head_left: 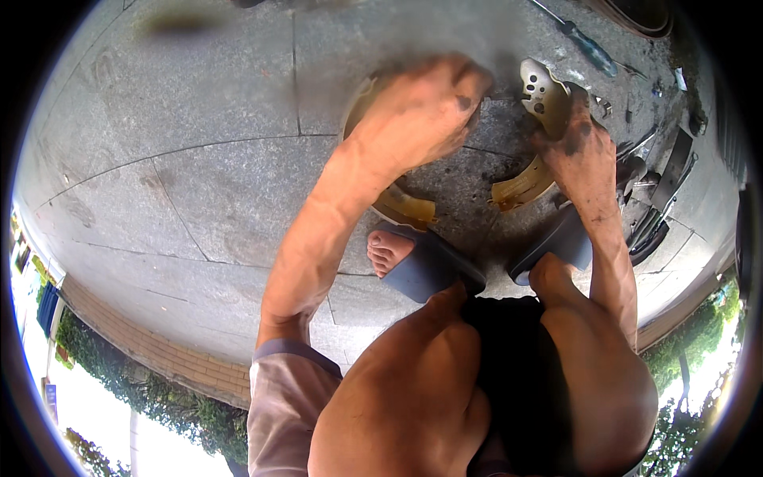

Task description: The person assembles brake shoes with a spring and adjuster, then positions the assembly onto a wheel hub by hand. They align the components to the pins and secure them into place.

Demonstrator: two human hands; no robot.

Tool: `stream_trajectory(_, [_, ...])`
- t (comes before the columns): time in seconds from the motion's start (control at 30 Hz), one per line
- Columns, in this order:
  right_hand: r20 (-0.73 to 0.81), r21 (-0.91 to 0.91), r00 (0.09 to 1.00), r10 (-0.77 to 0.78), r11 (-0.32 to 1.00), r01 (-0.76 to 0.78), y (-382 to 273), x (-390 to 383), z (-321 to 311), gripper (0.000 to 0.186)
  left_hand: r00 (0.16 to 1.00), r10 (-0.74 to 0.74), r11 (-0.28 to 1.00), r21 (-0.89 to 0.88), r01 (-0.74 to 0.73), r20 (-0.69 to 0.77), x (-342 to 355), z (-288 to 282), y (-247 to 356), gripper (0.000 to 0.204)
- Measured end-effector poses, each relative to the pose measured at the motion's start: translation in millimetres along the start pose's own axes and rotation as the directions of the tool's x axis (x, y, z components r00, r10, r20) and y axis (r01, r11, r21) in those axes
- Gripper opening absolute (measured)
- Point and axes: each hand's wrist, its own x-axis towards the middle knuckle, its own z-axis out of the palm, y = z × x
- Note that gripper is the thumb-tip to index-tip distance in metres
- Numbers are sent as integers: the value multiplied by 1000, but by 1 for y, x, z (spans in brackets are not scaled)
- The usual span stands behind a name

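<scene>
Two curved, gold-coloured brake shoes stand or lie on the paving in front of my feet, facing each other. My left hand (433, 111) is above the left brake shoe (407, 208), hiding its middle. Its fingers are curled in and slightly blurred; what they hold, if anything, is hidden. My right hand (579, 147) closes round the right brake shoe (523, 187), thumb on the inner side. That shoe's upper end shows a pale plate with several round holes. Dark grime marks both hands.
A screwdriver (590, 49) with a dark green handle lies at the far right. Several dark tools and metal parts (658, 203) are scattered right of my right hand. My grey slippers (433, 266) stand close behind the shoes on grey stone paving (222, 191). A round rim (636, 20) shows at the top right.
</scene>
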Motion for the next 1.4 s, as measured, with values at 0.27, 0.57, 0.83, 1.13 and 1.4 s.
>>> stream_trajectory(0.27, [-63, -29, 996, -66, 997, 64, 0, 1, 1, 57, 982, -133, 989, -43, 140, 134, 11, -15, 9, 32])
stream_trajectory(0.57, [-6, -85, 999, -38, 996, 38, -5, 2, -10, 57, 985, -147, 989, -6, 148, 84, 14, -13, 8, 28])
stream_trajectory(0.83, [110, -60, 993, -50, 997, 57, -11, 7, -11, 59, 994, -100, 993, -64, 97, -53, 9, 2, 4, 23])
stream_trajectory(1.13, [166, -90, 983, -76, 992, 92, -12, 12, -11, 68, 986, 16, 999, -29, -21, -166, -6, 27, -3, 29])
stream_trajectory(1.4, [167, -147, 982, -86, 983, 111, -22, 5, -8, 75, 965, 101, 994, 67, -87, -244, -10, 38, -1, 27])
